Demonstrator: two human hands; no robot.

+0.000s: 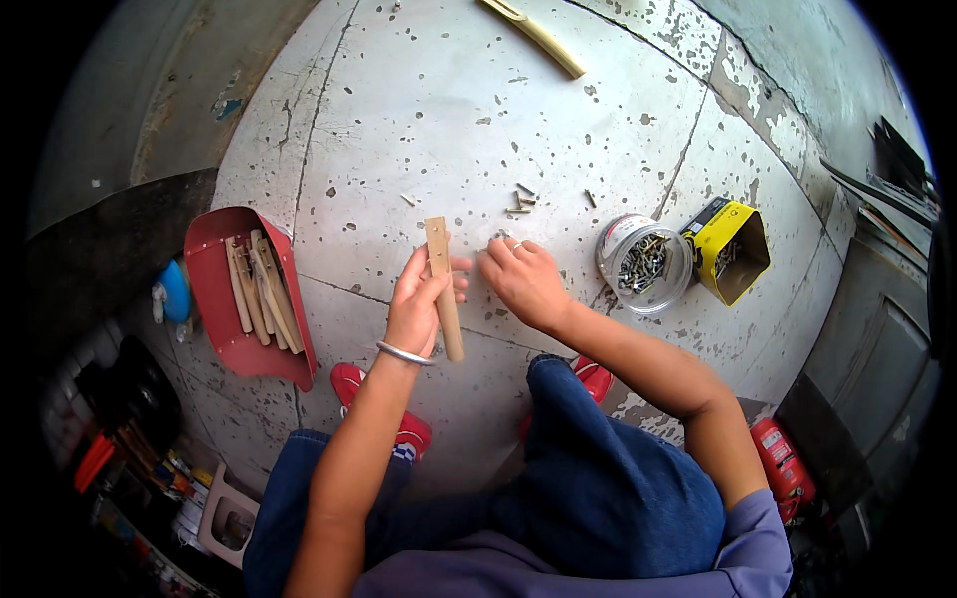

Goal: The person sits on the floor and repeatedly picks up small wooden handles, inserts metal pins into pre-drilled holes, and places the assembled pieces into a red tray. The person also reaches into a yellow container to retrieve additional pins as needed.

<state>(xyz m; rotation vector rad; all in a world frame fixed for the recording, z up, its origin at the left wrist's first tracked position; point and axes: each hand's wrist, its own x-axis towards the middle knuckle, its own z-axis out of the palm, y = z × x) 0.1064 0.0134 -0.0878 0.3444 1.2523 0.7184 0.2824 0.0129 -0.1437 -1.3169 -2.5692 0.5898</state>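
"So, what is gripped in the left hand (412, 311)?"

"A flat, pale tan wooden strip with small holes near its far end (448, 311) is clamped there between thumb and fingers. It is held up in front of the body, its holed end pointed away and its plain end brought back over the wrist side. A silver metal bangle (406, 353) is worn on that wrist."

"And the right hand (521, 286)?"

"It is held just beside the strip, back upward, with the fingers bent and drawn together. A ring (516, 246) is worn on one finger. Whether anything is pinched under the fingertips cannot be told, since they are partly hidden."

"What is seen just beyond the hands?"

"A few short, silvery metal pins (520, 207) are scattered on the white, chipped and speckled floor (399, 130); another pin (590, 198) is set apart to their right."

"And farther out?"

"To the right, a round clear plastic tub (622, 232) is placed beside a yellow and black open box (714, 240); metal pins are contained in both. To the left, more wooden strips (261, 289) are gathered in a red scoop-shaped container (239, 354), next to which a rounded blue object (176, 291) is seen. At the far edge, a long yellowish wooden piece (543, 45) is laid slantwise. Near the right knee's side, a red fire extinguisher (781, 460) is partly shown."
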